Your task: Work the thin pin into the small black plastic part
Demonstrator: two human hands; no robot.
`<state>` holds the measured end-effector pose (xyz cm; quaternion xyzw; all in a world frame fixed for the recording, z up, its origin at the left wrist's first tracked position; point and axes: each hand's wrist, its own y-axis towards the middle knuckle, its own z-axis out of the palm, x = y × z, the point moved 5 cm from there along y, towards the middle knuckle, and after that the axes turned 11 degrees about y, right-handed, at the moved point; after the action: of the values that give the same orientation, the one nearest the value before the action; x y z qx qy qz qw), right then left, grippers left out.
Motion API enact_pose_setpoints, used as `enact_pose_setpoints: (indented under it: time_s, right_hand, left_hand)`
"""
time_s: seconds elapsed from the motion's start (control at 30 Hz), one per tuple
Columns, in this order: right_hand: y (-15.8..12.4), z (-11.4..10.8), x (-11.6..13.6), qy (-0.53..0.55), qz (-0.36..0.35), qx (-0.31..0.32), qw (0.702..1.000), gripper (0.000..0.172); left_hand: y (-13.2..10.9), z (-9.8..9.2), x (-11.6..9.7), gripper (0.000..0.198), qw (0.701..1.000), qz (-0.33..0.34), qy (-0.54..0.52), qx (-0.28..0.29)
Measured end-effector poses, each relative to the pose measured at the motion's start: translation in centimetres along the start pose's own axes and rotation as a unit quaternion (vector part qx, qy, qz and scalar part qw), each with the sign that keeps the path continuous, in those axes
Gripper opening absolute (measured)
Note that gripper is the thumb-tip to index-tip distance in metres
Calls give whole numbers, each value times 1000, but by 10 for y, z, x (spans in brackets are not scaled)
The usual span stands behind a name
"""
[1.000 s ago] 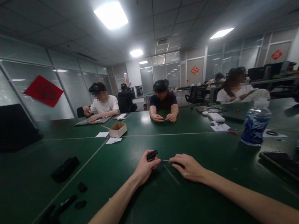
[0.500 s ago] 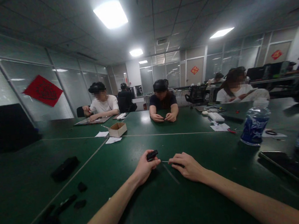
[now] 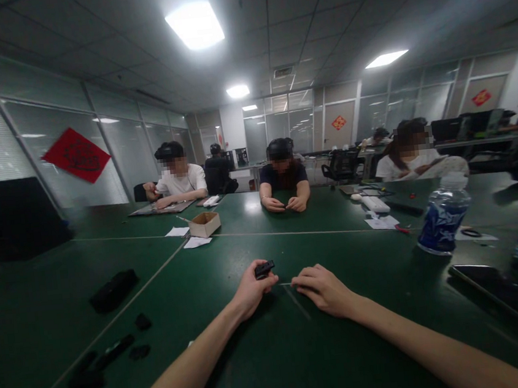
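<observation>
A small black part (image 3: 264,270) is held between the thumb and fingers of the left hand (image 3: 254,288), above the green table (image 3: 268,366). By the right hand (image 3: 323,291), which is kept apart from the left, a thin rod (image 3: 285,284) is gripped and pointed towards the left thumb; whether the part is touched by it cannot be told. Several black pieces (image 3: 114,352) are laid at the left, near a black case (image 3: 114,290).
</observation>
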<state>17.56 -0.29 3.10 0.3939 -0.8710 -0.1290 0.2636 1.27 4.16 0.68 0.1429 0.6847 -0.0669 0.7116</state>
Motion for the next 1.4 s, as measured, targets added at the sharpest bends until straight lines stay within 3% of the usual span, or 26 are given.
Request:
enact_pose_setpoints:
  time_s: [0.13,0.7,1.4]
  right_hand:
    - [-1,0,-9,8,45,-33,998,23]
    - [1,-2,-5,10,65,-27,997,23]
    - [0,-3,-4,18,39,1,999,22]
  left_hand:
    - [0,0,0,41,1000,11,-6,9]
    - [-1,0,-1,46,1000,-1,-12,0]
    - [-2,1,0,47,1000,0,-7,16]
